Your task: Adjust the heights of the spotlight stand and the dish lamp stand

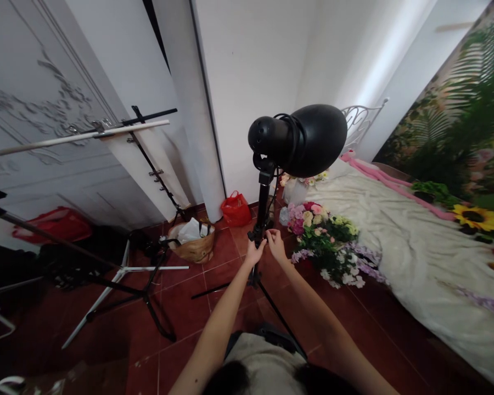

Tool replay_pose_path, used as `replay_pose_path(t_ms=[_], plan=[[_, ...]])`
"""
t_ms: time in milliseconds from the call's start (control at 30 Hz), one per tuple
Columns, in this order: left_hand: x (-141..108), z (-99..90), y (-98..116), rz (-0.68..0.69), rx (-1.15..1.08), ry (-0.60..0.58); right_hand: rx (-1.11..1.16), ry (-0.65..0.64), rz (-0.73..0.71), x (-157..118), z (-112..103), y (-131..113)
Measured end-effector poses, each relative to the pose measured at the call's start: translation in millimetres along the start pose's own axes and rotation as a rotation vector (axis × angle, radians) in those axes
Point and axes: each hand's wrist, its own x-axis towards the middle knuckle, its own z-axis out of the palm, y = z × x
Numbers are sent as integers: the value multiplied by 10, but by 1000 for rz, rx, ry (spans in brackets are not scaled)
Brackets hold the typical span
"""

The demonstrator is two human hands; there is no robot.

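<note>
black stand [264,200] is grasped at its collar [253,236] by the left hand [254,254], presumably for steadiness; right hand [276,247] fingers bend alongside, grip indeterminable.

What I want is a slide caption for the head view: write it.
Left grip and right grip at the stand of a black lamp, with flowers beside a cloth-covered bed.

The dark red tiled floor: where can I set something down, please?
Bare tiles show between the woven brown basket, bright red bag and black lamp stand, and between the right forearm and cream bed cover. Crowded: the left, where black and white stand legs cross, and around the colourful flowers.
</note>
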Motion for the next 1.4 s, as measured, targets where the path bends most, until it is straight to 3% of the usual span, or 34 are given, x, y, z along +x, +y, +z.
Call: replay_pose_path(t_ms=[133, 233, 333, 433, 500, 833, 1000, 1133, 1233, 1400], plan=[[-3, -4, -22, 29, 56, 22, -116, 36, 154, 139, 20, 75], [-6, 0, -56, 48, 73, 23, -151, 41, 190, 224, -18, 88], [-5, 0, -79, 51, 86, 25, -75, -4, 70, 192, -94, 34], [-2, -6, -84, 42, 102, 16, 82, -135, -96, 68, -180, -16], [-2, -8, -79, 54, 109, 8, 132, -189, -111, -15, -218, -4], [12, 14, -65, 101, 105, -11, 138, -10, 33, -4, -56, 204], [16, 25, -69, 73, 86, -3, -64, -17, 195, 190, -22, 161], [5, 26, -75, 90, 74, -4, -135, -34, 228, 266, -60, 116], [-2, 20, -83, 77, 86, 20, -138, -71, 149, 154, -115, 68], [-11, 10, -70, 75, 104, 15, -62, -174, -108, -142, -263, -4]])
